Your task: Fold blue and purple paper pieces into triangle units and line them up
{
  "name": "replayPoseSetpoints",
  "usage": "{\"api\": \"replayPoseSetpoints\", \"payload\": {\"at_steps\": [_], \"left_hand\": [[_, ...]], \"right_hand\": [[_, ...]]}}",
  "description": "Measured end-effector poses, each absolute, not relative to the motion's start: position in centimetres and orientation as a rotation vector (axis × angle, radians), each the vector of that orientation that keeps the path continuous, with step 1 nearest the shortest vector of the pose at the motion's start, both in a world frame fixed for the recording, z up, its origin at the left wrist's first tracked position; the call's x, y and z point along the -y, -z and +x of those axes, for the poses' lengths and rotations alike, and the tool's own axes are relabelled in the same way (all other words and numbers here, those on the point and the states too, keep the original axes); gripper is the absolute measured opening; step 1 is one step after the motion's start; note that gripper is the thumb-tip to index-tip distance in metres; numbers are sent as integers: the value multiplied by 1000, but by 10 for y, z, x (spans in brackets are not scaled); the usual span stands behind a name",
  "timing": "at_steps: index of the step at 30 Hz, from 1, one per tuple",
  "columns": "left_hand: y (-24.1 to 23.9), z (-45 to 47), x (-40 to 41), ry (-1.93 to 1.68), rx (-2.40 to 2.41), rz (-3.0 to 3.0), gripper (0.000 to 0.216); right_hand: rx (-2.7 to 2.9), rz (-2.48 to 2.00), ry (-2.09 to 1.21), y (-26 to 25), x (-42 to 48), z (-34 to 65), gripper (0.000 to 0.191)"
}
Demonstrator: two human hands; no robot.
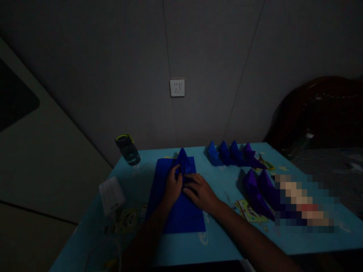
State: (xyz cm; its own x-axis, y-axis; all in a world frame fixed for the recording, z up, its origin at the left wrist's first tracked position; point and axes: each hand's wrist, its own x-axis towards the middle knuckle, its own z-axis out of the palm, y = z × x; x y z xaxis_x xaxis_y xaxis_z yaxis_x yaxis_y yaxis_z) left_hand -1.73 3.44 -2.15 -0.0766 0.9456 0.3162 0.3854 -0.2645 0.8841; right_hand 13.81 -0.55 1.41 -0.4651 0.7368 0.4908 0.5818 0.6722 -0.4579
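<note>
A piece of folded blue paper [183,158] stands up to a point in the middle of the table, above flat blue paper [181,219]. Its left side is gripped by my left hand [173,185], with the fingers bent around the lower part. My right hand [202,192] holds the lower right side with curled fingers; the fingertips are partly lost in the dim light. Finished-looking paper boats stand to the right: a lighter blue boat [214,155] and several others in a back row, with a purple boat [255,192] nearer me.
At the back left stands a water bottle [130,151]. A white power bank [112,195] with a cable lies at the left edge. Scissors [268,165] rest beside the back row of boats. A blurred patch [304,202] covers something on the right. The wall [136,94] rises behind the table.
</note>
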Motion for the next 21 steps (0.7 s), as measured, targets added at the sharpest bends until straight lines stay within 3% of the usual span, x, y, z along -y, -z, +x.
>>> {"api": "replayPoseSetpoints", "payload": {"at_steps": [10, 21], "left_hand": [[4, -3, -12, -1181, -1281, 2177, 45], [-5, -2, -1, -1005, -1157, 2421, 48]], "right_hand": [[1784, -1427, -364, -1, -14, 153, 31], [1595, -1445, -575, 1, -19, 160, 29]]}}
